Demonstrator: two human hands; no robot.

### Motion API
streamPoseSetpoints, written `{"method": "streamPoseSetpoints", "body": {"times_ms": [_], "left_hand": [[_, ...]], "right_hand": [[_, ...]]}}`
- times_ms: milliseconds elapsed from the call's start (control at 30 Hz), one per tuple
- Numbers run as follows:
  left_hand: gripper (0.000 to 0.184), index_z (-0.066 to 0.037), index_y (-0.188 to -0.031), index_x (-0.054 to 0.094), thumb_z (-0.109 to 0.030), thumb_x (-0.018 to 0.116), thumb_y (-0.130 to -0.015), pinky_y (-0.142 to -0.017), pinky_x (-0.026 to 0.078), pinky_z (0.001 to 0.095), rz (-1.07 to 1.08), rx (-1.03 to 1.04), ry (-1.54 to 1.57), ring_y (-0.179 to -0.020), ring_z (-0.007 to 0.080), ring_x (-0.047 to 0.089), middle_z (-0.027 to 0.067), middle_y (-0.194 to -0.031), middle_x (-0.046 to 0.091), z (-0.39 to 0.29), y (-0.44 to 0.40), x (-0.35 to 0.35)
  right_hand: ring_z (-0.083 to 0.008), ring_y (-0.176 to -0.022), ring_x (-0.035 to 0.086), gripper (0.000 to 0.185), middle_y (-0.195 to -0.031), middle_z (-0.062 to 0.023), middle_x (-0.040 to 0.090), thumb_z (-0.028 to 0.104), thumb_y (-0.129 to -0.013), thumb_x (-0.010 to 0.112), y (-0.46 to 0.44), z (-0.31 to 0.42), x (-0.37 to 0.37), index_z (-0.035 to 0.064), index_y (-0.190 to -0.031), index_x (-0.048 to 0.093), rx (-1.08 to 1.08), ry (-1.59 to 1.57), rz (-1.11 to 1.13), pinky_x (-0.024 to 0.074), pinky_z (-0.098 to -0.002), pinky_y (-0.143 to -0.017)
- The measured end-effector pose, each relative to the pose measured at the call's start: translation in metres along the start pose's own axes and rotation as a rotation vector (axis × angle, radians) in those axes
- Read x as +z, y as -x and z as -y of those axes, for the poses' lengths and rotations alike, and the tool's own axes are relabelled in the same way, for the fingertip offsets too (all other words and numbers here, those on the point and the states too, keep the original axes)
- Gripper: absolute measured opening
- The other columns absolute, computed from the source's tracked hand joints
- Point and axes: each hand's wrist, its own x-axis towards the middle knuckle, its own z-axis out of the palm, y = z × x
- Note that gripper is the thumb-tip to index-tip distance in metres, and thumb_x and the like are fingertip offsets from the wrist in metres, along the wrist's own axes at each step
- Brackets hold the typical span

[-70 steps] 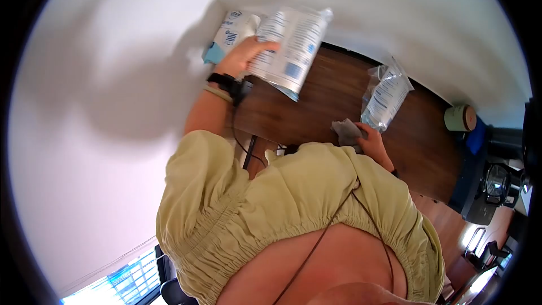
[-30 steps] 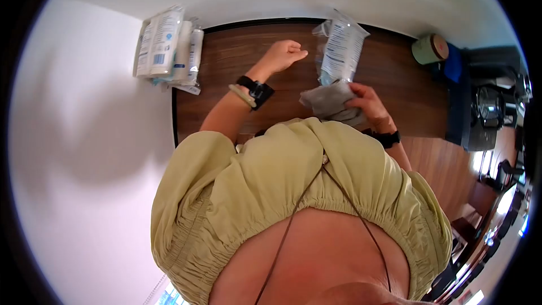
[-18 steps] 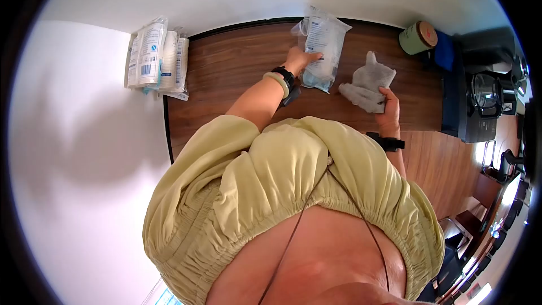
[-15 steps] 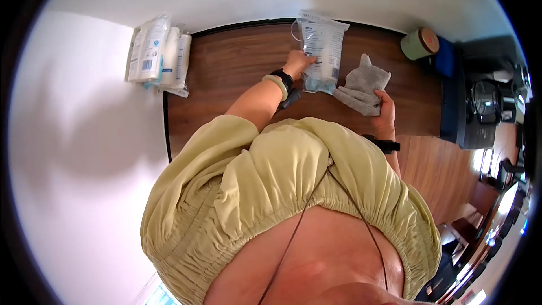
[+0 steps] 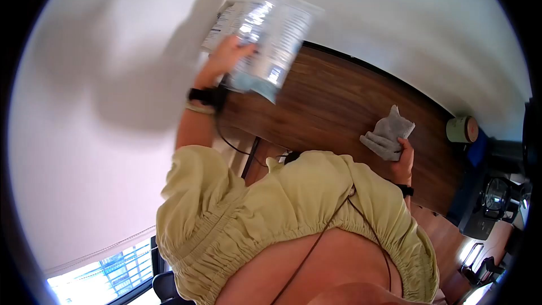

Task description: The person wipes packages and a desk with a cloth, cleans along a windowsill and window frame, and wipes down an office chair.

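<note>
My left hand (image 5: 226, 59) grips the left side of a clear printed plastic pack (image 5: 274, 45) with white contents and a pale blue lower end. The pack is raised at the left end of the dark wooden counter (image 5: 333, 87) and is slightly blurred by motion. Behind it, partly covered, stands another printed pack (image 5: 219, 28) against the corner of the walls. A crumpled grey cloth (image 5: 387, 135) is pinched between the fingers of my right hand (image 5: 403, 158), low over the counter's right half.
On the right, a green canister (image 5: 457, 129) with a wooden lid stands by the back wall. Beside it are a blue item (image 5: 477, 149) and a dark appliance with a glass jug (image 5: 497, 195). A black cable (image 5: 234, 147) hangs below my left wrist.
My left hand has lifted the plastic pack from the counter and carried it left, in front of the other packs. My view has turned left. The right hand still holds the cloth.
</note>
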Motion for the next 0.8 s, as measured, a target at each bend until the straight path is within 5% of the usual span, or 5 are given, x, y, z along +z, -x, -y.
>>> {"method": "streamPoseSetpoints", "body": {"times_ms": [167, 333, 633, 700, 800], "left_hand": [[0.027, 0.003, -0.106, 0.062, -0.018, 0.059, -0.089, -0.077, 0.048, 0.0353, -0.296, -0.039, -0.386, -0.086, 0.0229, 0.064, 0.0147, -0.095, 0.068, 0.035, -0.008, -0.125], [0.029, 0.004, -0.106, 0.06, -0.018, 0.058, -0.087, -0.079, 0.047, 0.0391, -0.238, -0.046, -0.544, -0.09, 0.037, 0.062, 0.0237, -0.1, 0.065, 0.081, -0.067, -0.126], [0.043, -0.001, -0.108, 0.063, -0.035, 0.064, -0.083, -0.079, 0.047, 0.0391, -0.177, -0.234, -0.85, -0.091, 0.0334, 0.063, 0.0204, -0.099, 0.066, 0.083, -0.107, -0.123], [0.045, -0.002, -0.111, 0.062, -0.037, 0.065, -0.083, -0.083, 0.046, 0.0387, -0.263, -0.374, -0.847, -0.095, 0.0323, 0.063, 0.0191, -0.103, 0.066, 0.073, -0.104, -0.126], [0.045, -0.005, -0.114, 0.061, -0.035, 0.067, -0.081, -0.091, 0.043, 0.0396, -0.958, 0.069, -1.366, -0.103, 0.0318, 0.058, 0.0153, -0.11, 0.064, 0.028, -0.068, -0.082]], "right_hand": [[-0.0259, -0.103, 0.057, 0.033, -0.112, -0.0092, 0.061, 0.015, -0.085, 0.051, -0.002, -0.004, -0.009, 0.0001, -0.114, 0.056, -0.028, 0.075, 0.019, 0.0454, -0.0389, -0.093], [-0.0218, -0.099, 0.057, 0.03, -0.107, -0.0056, 0.061, 0.017, -0.087, 0.051, -0.005, 0.0, -0.019, 0.0015, -0.112, 0.058, -0.049, 0.167, -0.047, 0.0457, -0.0346, -0.09], [-0.0265, -0.109, 0.056, 0.036, -0.12, -0.0097, 0.059, 0.016, -0.089, 0.052, 0.004, 0.001, -0.001, 0.0005, -0.121, 0.053, -0.124, 0.063, -0.056, 0.0438, -0.0382, -0.095], [-0.0262, -0.112, 0.054, 0.039, -0.125, -0.0099, 0.056, 0.016, -0.091, 0.05, 0.012, 0.007, 0.016, 0.0016, -0.126, 0.05, -0.212, 0.11, -0.025, 0.042, -0.0384, -0.097], [-0.0245, -0.117, 0.051, 0.045, -0.131, -0.0099, 0.053, 0.019, -0.093, 0.049, 0.01, 0.016, 0.025, 0.0033, -0.135, 0.045, -0.367, 0.331, -0.039, 0.0391, -0.037, -0.1]]}}
